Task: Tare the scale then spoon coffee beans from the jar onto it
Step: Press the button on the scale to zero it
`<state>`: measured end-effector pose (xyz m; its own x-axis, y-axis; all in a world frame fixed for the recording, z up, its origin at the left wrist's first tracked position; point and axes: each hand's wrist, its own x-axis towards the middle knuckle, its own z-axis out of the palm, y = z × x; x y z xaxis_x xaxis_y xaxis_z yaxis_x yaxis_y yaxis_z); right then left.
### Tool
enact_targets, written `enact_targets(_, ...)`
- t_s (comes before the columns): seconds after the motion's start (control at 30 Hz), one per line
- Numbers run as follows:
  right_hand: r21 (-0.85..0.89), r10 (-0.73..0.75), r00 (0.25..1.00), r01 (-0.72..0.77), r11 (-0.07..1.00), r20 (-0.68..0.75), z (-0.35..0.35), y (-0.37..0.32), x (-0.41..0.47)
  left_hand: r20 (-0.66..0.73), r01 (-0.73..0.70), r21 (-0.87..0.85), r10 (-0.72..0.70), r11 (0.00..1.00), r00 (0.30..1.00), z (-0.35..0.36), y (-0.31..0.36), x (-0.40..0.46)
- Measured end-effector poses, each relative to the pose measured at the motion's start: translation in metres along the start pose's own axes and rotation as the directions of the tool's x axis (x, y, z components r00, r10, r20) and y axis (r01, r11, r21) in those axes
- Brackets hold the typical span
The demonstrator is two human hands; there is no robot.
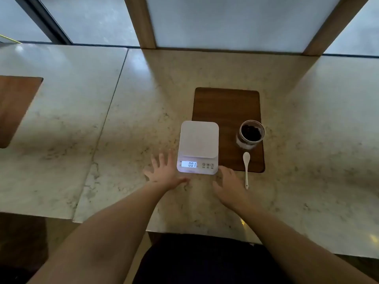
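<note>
A white kitchen scale (198, 146) sits on the marble counter, its lit display reading 001 and its platform bare. An open glass jar (250, 134) of dark coffee beans stands to its right on a brown wooden mat. A white spoon (246, 169) lies in front of the jar, bowl on the mat, handle pointing toward me. My left hand (164, 171) lies flat, fingers spread, just left of the scale's display. My right hand (229, 185) hovers at the scale's front right corner, below its buttons, holding nothing.
The brown mat (225, 105) extends behind the scale and jar. A second brown mat (14, 107) lies at the far left. A seam in the counter (106, 119) runs diagonally left of the scale. Wooden posts (141, 21) and frosted panels stand behind the counter.
</note>
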<state>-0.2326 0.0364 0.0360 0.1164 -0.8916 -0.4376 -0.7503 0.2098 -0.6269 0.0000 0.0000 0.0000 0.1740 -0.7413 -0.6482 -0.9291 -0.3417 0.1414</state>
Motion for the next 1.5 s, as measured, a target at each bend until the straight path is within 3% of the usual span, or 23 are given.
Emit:
enact_targets(0.37,-0.271,0.035,0.986,0.010,0.962,0.162,-0.003,-0.015,-0.003,0.074,-0.037,0.081,0.031,0.996,0.997,0.003,-0.001,0.020)
enact_targets(0.57,-0.454,0.053,0.988,0.021,0.891,0.149,0.001,-0.020,0.000,0.021,-0.059,0.073,0.057,0.996,0.998,0.007,-0.005,0.017)
enact_targets(0.87,-0.483,0.070,0.983,0.021,0.875,0.171,0.007,-0.019,0.007,0.051,-0.048,0.100,0.043,0.994,0.998,0.004,-0.004,0.016)
enact_targets(1.2,-0.394,0.120,0.957,-0.007,0.919,0.263,0.010,-0.017,0.012,0.103,-0.028,0.107,0.017,0.994,0.995,0.004,-0.004,0.020)
enact_targets(1.33,-0.347,0.203,0.894,-0.058,0.936,0.398,0.001,-0.018,0.026,0.103,-0.030,0.093,0.020,0.995,0.995,0.003,-0.004,0.019)
enact_targets(1.5,-0.437,0.106,0.930,0.063,0.897,0.351,-0.016,-0.010,0.026,0.129,-0.044,0.088,0.033,0.995,0.991,-0.001,-0.001,0.012)
